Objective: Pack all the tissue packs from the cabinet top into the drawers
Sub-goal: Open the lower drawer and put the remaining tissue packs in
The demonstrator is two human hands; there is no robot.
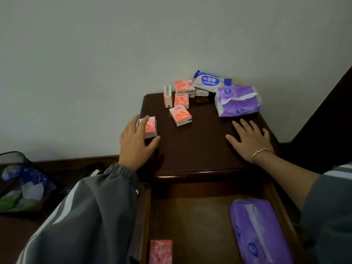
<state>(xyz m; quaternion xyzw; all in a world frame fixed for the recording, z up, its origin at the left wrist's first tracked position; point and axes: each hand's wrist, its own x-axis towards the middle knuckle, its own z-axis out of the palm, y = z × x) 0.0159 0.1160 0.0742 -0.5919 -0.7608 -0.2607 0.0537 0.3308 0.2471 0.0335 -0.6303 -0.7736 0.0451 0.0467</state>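
head view: the open drawer (190, 216) holds one purple tissue pack (259, 231) and one pink pocket pack (160, 251). most of the task is left. on the cabinet top (200, 147) sit a second purple pack (238, 101), a blue wipes pack (209, 81) and a far cluster of pink packs (181, 101). the left hand (137, 143) grips the left-edge pink pack (151, 127). the right hand (249, 140) lies flat with fingers spread.

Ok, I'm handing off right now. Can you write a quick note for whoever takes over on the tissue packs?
Left grip: fingers and thumb curled round a small pink pack at the left edge of the cabinet top.
Right grip: open, lying flat on the cabinet top, holding nothing.
Done: one purple pack and one pink pack lie in the open drawer.
Left: the held pack, a cluster of small pink packs near the wall, the blue wipes pack and a second purple pack, all on top.
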